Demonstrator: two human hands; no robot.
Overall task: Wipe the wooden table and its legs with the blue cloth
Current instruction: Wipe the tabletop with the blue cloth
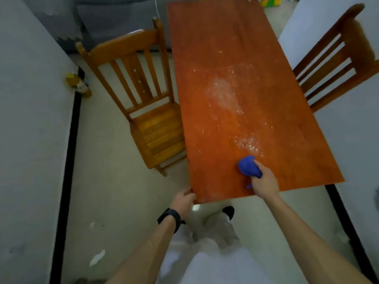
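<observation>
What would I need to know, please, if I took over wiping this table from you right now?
Left hand: grips the near left corner of the wooden table.
Right hand: holds the bunched blue cloth, which sits on the tabletop near the close end.
Done: hard to judge; the near strip looks mostly free of specks.
Left: white residue lies mid-table and in a smaller patch just beyond the cloth. The legs are out of view, so treat them as unwiped.

Long worktop (pixel 215 48) in centre. At its left side one chair (pixel 143 111), at right second chair (pixel 338 64). On floor by left wall, bottle (pixel 79 85). Near front edge of worktop, cloth (pixel 248 166) with right hand (pixel 265 181) upon it; left hand (pixel 183 200) at front left corner.
</observation>
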